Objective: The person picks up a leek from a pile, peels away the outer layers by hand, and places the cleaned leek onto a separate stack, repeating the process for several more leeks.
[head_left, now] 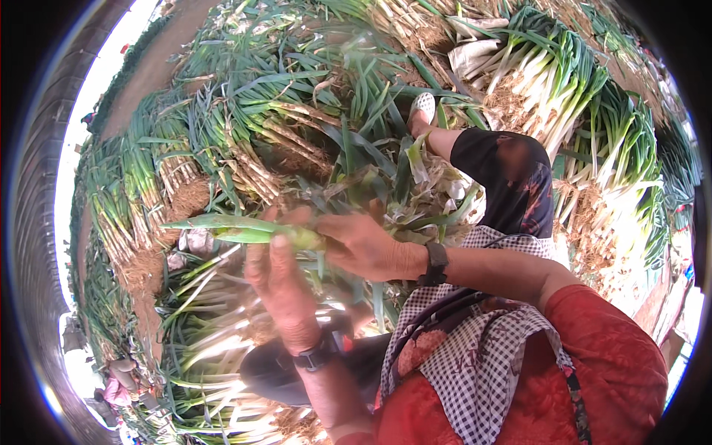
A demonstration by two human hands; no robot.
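Observation:
A green leek (245,230) lies crosswise between my hands, its leaf tips pointing left. My left hand (288,293) is closed round its stalk, fingers partly blurred by motion. At the stalk's right end, my right hand (369,246) is closed with its fingertips pinching the leek. The fingers cover much of that end. Beneath and beyond my hands is a heap of loose peeled leaves and pale skins (445,185).
Untrimmed leeks with brown roots (252,170) are piled ahead and to the left. Cleaned leeks with white stems (211,334) lie at the near left, and more white-stemmed leeks (549,81) at the far right. My dark-trousered leg (504,174) stretches forward on the right.

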